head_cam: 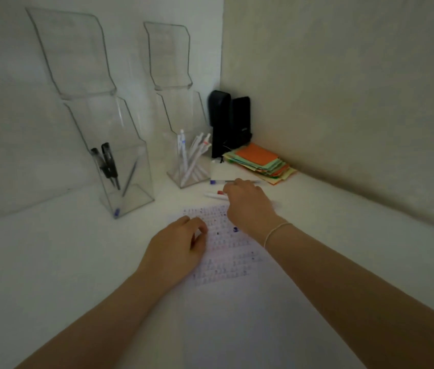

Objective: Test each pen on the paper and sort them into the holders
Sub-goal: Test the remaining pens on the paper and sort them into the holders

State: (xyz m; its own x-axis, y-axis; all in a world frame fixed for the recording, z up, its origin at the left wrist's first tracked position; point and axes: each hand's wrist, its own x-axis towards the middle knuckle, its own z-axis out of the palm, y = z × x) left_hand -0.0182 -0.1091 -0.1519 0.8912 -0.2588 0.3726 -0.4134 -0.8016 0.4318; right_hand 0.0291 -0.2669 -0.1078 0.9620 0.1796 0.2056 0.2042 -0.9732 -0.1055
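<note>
So this looks like it's well past the halfway mark, I'd guess. The paper [226,251] on the desk [50,262] is already covered in rows of little scribble marks, and both clear holders have pens in them. What's left, as far as I can see, is a couple of loose pens lying on the desk just past the top of the paper: one with a blue end [217,181] and a white one with a red bit [215,194] closer in. There may be more under the hand, can't tell.

Containers: the left holder [125,182] has a few dark pens [108,163] leaning inside plus a thin greyish one. The right holder [189,169] has a bunch of white pens [191,158] standing tilted in it. The upper tiers of both look like they hold nothing.

Hands: the right hand [247,201] is reaching over the loose pens, fingers curled down over them, but whether its grip has actually closed on one I can't tell, the fingertips are hidden. The left hand [181,241] rests on the left part of the paper, fingers loosely curled, holding nothing, probably just pinning the sheet.

Off in the corner there's a stack of coloured notes [261,161] and two black things [229,121] standing upright.
</note>
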